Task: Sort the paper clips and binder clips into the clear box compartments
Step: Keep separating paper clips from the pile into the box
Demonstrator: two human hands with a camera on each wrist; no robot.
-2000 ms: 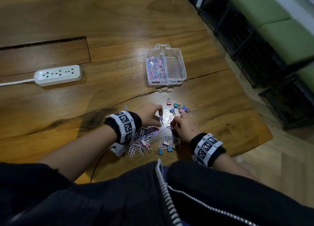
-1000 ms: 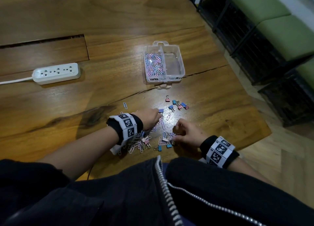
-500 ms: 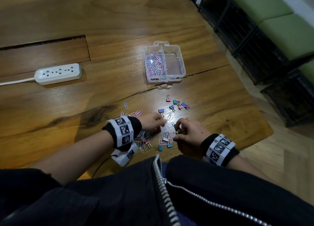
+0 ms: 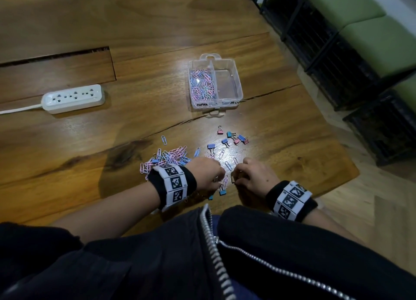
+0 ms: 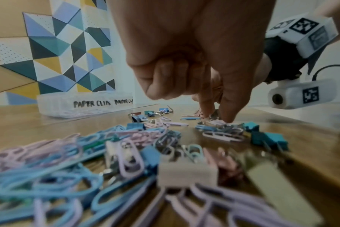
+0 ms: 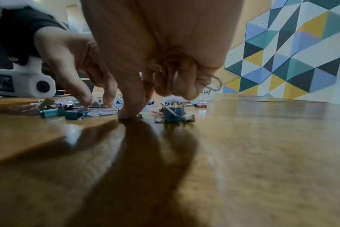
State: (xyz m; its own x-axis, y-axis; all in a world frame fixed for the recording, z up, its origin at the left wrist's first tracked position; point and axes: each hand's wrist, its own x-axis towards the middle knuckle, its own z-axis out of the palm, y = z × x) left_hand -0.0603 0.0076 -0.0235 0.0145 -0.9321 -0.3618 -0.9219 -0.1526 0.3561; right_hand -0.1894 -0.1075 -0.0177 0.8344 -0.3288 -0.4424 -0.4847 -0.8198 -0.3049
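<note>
The clear box [image 4: 227,83] stands ahead on the wooden table; its left compartment holds paper clips [image 4: 201,84], its right one is bare. Several binder clips [image 4: 234,138] lie between box and hands. A pile of pastel paper clips [image 4: 168,157] lies left of my left hand [image 4: 213,173]. That hand's thumb and forefinger pinch a clip in the small mixed heap [image 5: 219,130]. My right hand [image 4: 243,173] faces it, its curled fingers [image 6: 177,83] holding binder clips whose wire loops [image 6: 213,83] stick out, while one fingertip touches the table. Which clip the left hand pinches is hidden.
A white power strip [image 4: 73,98] with its cord lies at the far left. The table's right edge [image 4: 337,146] is near, with black wire crates [image 4: 337,58] and green cushions [image 4: 371,29] beyond. A slot [image 4: 56,56] runs across the table top left.
My left hand has drawn back toward my body, uncovering the paper clip pile on its left. My right hand has shifted slightly forward, and the two hands now meet over the small heap.
</note>
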